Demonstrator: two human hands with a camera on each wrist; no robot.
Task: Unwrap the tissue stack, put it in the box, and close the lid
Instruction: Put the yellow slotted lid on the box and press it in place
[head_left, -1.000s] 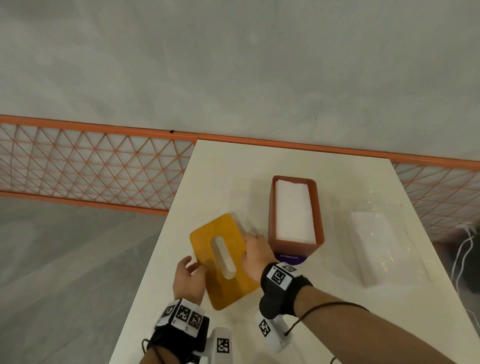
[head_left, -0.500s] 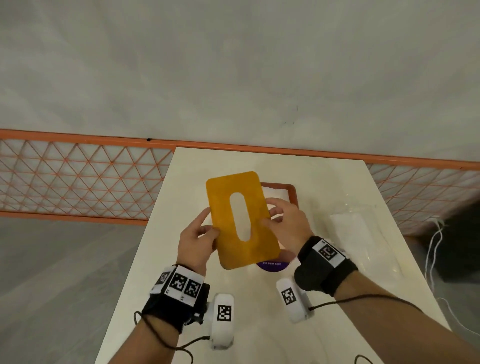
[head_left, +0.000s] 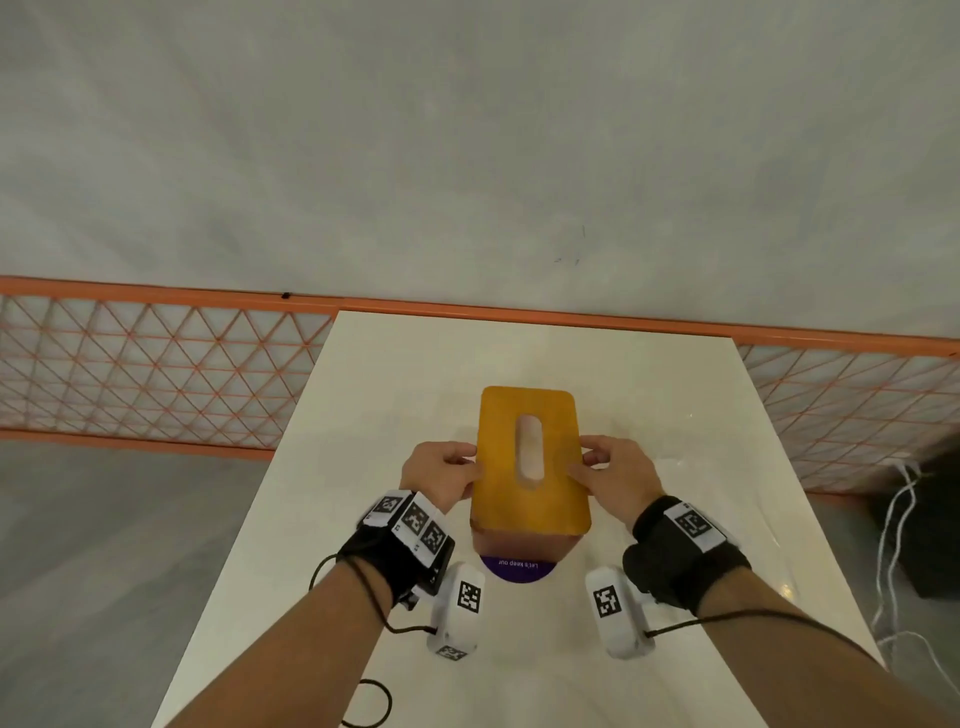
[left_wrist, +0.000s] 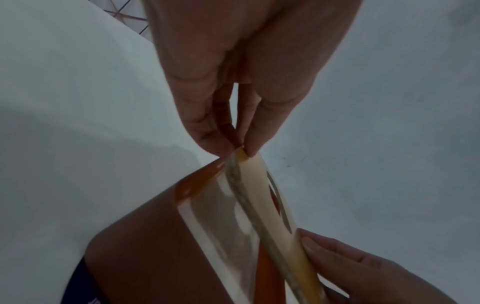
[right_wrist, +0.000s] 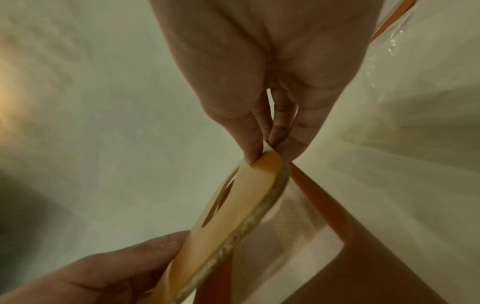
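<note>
Your left hand (head_left: 441, 475) pinches the left long edge of the flat yellow-orange wooden lid with the oval slot (head_left: 530, 462), and your right hand (head_left: 615, 478) pinches its right long edge, thumbs on top and the other fingers curled below. In the left wrist view the fingers (left_wrist: 207, 131) meet on the lid's thin edge (left_wrist: 262, 205), and the right wrist view shows the same grip from the other side, fingertips (right_wrist: 249, 152) closed on the rim of the lid (right_wrist: 233, 207). You hold the lid over the rectangular orange-brown box (head_left: 519, 543), square with it, so that from the head camera only the box's near wall shows beneath the lid's front edge. Both wrist views show a gap between lid and box: the lid sits above the open rim, not seated, with the white tissue stack (left_wrist: 228, 232) lying inside the box (left_wrist: 145, 246), also seen as a pale block in the right wrist view (right_wrist: 293, 232). A round purple sticker with white lettering (head_left: 517, 566) peeks out on the white tabletop (head_left: 405, 384) at the foot of the box. Beyond the table runs an orange lattice fence (head_left: 156, 374) against a grey wall, and white cables (head_left: 904, 519) hang at the far right.
</note>
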